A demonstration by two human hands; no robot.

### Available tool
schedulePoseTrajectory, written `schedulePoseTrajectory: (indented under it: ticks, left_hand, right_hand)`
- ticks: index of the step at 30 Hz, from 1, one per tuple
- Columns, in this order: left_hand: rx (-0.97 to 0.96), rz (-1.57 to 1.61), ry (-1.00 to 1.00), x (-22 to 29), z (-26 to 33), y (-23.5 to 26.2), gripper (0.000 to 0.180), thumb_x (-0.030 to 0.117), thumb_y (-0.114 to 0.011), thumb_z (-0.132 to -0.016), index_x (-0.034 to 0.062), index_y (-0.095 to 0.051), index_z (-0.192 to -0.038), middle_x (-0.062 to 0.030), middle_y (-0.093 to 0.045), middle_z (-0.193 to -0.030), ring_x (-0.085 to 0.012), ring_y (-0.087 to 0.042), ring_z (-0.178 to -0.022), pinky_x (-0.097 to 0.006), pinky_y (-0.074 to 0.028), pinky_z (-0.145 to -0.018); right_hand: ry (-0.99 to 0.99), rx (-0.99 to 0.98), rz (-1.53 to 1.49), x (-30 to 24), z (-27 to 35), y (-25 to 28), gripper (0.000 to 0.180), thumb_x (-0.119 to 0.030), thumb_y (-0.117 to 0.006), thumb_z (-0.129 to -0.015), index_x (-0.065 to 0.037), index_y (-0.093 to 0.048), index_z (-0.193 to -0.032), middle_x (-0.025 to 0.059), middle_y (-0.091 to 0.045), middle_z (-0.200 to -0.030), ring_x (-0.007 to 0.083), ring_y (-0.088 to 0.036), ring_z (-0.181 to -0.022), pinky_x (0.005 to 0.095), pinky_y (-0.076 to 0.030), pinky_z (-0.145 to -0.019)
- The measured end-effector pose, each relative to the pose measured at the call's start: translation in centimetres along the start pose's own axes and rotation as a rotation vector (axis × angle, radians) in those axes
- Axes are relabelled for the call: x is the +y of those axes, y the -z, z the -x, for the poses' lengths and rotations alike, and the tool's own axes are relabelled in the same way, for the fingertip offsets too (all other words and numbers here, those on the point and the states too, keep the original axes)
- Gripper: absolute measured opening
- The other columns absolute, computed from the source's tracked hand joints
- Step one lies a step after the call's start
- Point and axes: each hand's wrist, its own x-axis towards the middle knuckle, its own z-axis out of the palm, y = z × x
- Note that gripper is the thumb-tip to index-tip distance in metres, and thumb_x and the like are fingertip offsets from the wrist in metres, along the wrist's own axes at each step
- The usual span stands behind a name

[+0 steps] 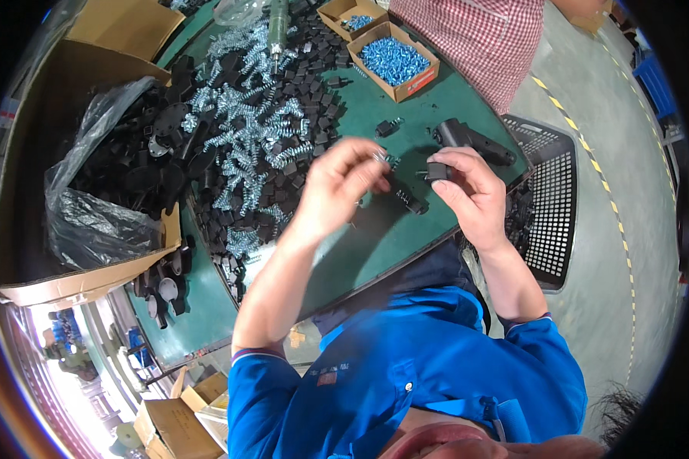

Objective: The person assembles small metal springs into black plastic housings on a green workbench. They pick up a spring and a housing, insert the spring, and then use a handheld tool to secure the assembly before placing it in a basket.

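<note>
My left hand (337,187) is raised over the green table (390,229), its fingers pinched on a small silvery spring (380,157). A little to the right, my right hand (471,191) holds a small black plastic block (438,171) between thumb and fingers. The two hands are close but not touching. Behind my left hand lies a heap of silvery springs (245,138) mixed with small black blocks (314,69). A black power screwdriver (471,141) lies just beyond my right hand.
A cardboard box (69,283) at left holds black plastic parts in a clear bag. Two small cartons of bluish screws (394,61) stand at the back. A black mesh basket (551,199) hangs off the table's right edge. A person in a red checked shirt (475,38) stands across.
</note>
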Motion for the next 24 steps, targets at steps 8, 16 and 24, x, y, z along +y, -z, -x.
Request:
schedulePoseTrajectory:
  ticks: [8, 16, 24]
  left_hand:
    - [0.183, 0.451, 0.035, -3.1, 4.0, -2.0, 0.020, 0.005, -0.063, -0.094, -0.0004, -0.064, -0.113, -0.0074, -0.066, -0.089, -0.0161, -0.061, -0.072, -0.028, -0.051, -0.066]
    - [0.131, 0.326, -0.052, -3.0, 5.1, 0.5, 0.009, 0.005, -0.063, -0.094, 0.0019, -0.061, -0.102, -0.0084, -0.066, -0.087, -0.0149, -0.061, -0.068, -0.028, -0.051, -0.063]
    - [0.103, 0.588, 0.130, -3.1, 5.2, -0.2, 0.013, 0.012, -0.064, -0.095, 0.0036, -0.061, -0.104, -0.0084, -0.066, -0.085, -0.0150, -0.060, -0.064, -0.028, -0.049, -0.057]
  right_hand:
    - [0.032, -0.088, -0.027, -0.5, -0.8, -2.7, 0.030, -0.002, -0.071, -0.085, 0.000, -0.066, -0.115, 0.0098, -0.062, -0.107, 0.0146, -0.061, -0.089, 0.0263, -0.052, -0.074]
    - [0.032, -0.291, 0.133, -1.6, -1.7, -3.7, 0.027, -0.009, -0.071, -0.087, 0.001, -0.067, -0.112, 0.0124, -0.065, -0.104, 0.0182, -0.064, -0.088, 0.0283, -0.052, -0.076]
    - [0.104, -0.315, 0.322, -3.1, -2.1, -3.7, 0.027, -0.008, -0.073, -0.083, -0.001, -0.067, -0.109, 0.0116, -0.064, -0.098, 0.0229, -0.065, -0.085, 0.0313, -0.052, -0.074]
